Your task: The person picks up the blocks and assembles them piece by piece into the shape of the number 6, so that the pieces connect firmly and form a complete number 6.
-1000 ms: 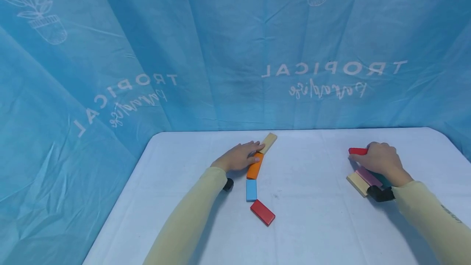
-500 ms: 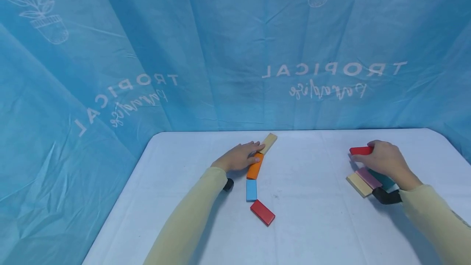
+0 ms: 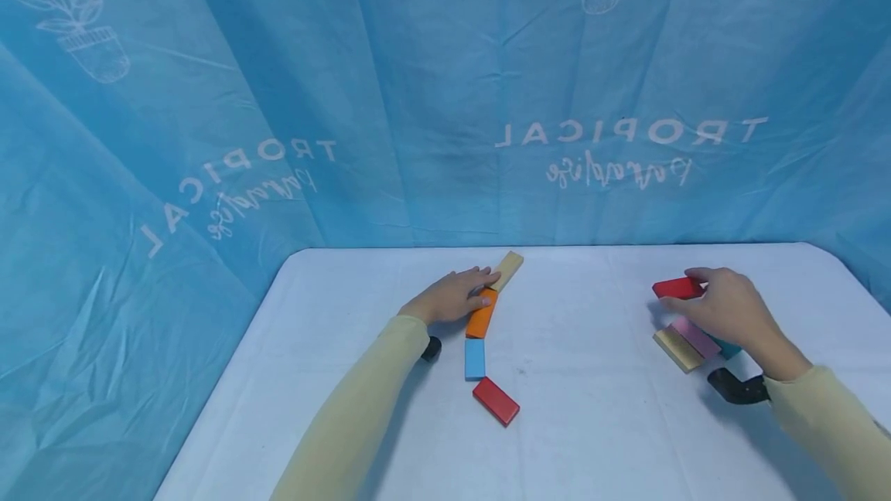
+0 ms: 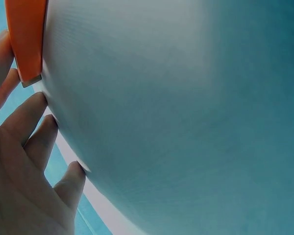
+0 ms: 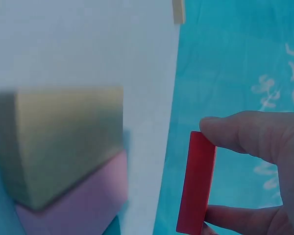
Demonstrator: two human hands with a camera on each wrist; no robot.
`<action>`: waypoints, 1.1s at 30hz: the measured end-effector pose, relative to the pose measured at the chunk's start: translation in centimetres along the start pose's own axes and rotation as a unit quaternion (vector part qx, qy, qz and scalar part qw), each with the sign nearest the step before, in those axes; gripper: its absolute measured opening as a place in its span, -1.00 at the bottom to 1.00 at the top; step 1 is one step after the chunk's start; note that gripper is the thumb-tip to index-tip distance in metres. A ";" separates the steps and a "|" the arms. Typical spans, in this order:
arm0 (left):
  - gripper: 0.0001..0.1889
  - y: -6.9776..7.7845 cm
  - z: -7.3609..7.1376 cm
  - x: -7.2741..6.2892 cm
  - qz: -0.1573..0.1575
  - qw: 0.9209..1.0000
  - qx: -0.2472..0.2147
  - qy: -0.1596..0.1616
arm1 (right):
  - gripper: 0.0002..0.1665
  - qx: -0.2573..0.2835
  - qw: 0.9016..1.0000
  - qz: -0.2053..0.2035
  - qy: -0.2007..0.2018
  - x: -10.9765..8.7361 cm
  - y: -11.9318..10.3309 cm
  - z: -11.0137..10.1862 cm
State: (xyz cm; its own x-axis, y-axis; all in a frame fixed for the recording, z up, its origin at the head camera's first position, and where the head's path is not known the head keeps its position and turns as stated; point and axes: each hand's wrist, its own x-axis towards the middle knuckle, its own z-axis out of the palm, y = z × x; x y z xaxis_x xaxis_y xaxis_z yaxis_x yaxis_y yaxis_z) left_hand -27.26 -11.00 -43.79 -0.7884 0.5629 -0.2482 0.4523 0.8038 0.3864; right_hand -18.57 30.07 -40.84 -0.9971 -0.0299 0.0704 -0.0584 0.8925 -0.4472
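My right hand (image 3: 731, 311) pinches a bright red wooden block (image 3: 674, 289) between thumb and fingers, lifted a little over the table's right side. Just below it lie a plain wooden block (image 5: 71, 142), a pink block (image 3: 696, 337) and a partly covered teal block (image 3: 728, 349), side by side. My left hand (image 3: 451, 298) rests with extended fingers at the joint of an orange block (image 3: 480, 321) and a plain wood block (image 3: 510, 267). These two continue into a blue block (image 3: 475, 360) and a darker red block (image 3: 496, 400), forming a curved row.
A white cloth covers the table (image 3: 585, 424). Blue printed curtains (image 3: 431, 99) hang behind it and along its left side. A black wrist camera mount (image 3: 738, 389) sticks out under the right wrist, close to the pink and teal blocks.
My right hand has drawn the red block up off the table and slightly toward me, uncovering more of it. The left hand and the row of blocks stay put.
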 end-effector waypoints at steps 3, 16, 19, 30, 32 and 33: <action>-0.40 0.0 -0.1 -0.1 0.000 1.000 -0.001 -0.001 | -0.08 0.000 1.000 -0.021 0.011 -0.6 -0.8 0.2; -0.41 0.0 -0.2 0.0 0.005 1.000 -0.002 0.006 | -0.13 0.002 0.999 -0.044 0.027 -3.6 -4.5 1.8; -0.41 0.0 -0.2 0.0 0.007 1.000 -0.002 0.007 | -0.16 0.003 0.998 -0.054 0.031 -4.4 -5.4 2.3; -0.40 -0.2 0.0 0.1 0.007 1.000 -0.001 0.003 | -0.18 -0.017 0.997 -0.073 0.016 -6.9 -8.1 4.2; -0.41 -0.2 0.0 0.1 0.007 1.000 -0.001 0.004 | -0.19 -0.020 0.997 -0.077 0.016 -7.3 -8.6 4.5; -0.41 -0.2 0.0 0.1 0.007 1.000 -0.001 0.004 | -0.19 -0.020 0.997 -0.077 0.015 -7.5 -8.9 4.6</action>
State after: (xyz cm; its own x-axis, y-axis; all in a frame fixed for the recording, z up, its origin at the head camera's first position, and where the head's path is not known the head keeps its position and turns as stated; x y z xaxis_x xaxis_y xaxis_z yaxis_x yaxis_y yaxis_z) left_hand -27.45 -11.12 -43.93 -0.7853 0.5730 -0.2345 0.4634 0.7951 0.3911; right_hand -10.83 20.28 -41.53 -0.9747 -0.1541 0.1621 -0.2070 0.8960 -0.3929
